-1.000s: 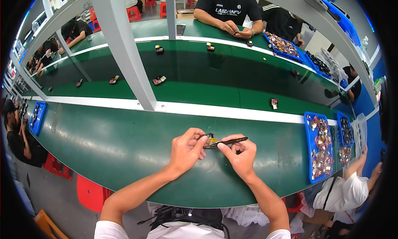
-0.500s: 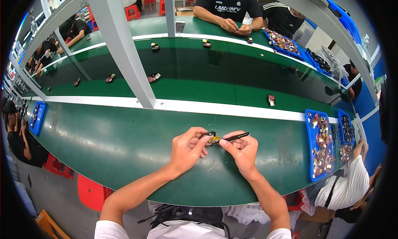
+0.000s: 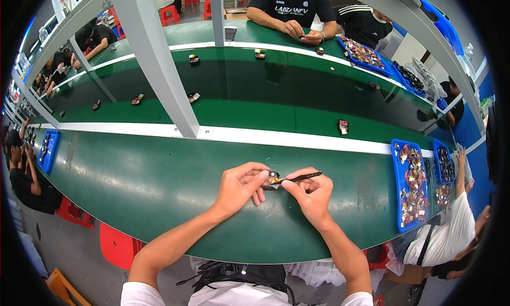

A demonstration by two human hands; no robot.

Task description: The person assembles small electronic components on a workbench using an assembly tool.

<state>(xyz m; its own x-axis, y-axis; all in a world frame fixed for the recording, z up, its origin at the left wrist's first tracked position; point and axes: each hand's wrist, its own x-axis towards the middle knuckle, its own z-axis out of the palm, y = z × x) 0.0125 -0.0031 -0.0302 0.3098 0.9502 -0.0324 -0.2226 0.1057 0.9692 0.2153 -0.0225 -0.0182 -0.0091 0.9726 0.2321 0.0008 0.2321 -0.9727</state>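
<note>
Dark-cased unit (image 3: 271, 180) is held above the near green bench (image 3: 170, 194), in front of the wearer, its inner parts showing, a yellow piece among them. Left hand (image 3: 237, 189): thumb and fingers closed on the unit's left side. Right hand (image 3: 313, 193): thumb and fingers pinched on a slim black tool (image 3: 305, 176), which slants down to the left; its tip lies at the unit's right side, contact too small to tell.

Beyond the white rail (image 3: 297, 140), a similar unit (image 3: 343, 127) lies on the green belt (image 3: 255, 117), more of them farther left. Right end of bench: large blue tray (image 3: 397, 192) of mixed small parts. Across the belt: co-worker in a black shirt (image 3: 292, 6), hands close together.
</note>
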